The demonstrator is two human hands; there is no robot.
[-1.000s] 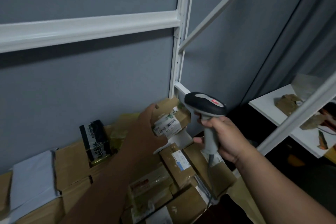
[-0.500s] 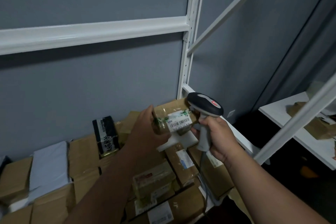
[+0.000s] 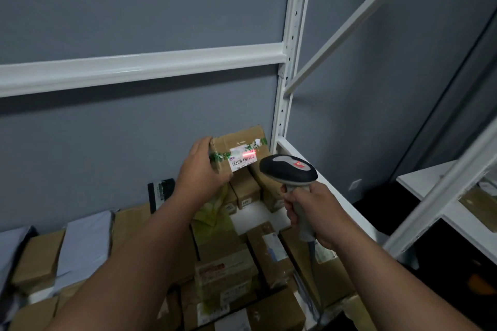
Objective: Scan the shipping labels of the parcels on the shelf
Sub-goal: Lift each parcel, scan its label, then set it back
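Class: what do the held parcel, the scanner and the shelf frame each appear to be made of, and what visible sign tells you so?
Held parcel: brown cardboard, matte, with glossy printed tape and a white paper label.
Scanner: probably moulded plastic, smooth dark shell with a grey inset.
Shelf frame: likely painted metal; glossy white, with a row of punched holes in the upright.

Both forearms are bare to the frame's edge, with no sleeves, gloves, watch or rings visible.
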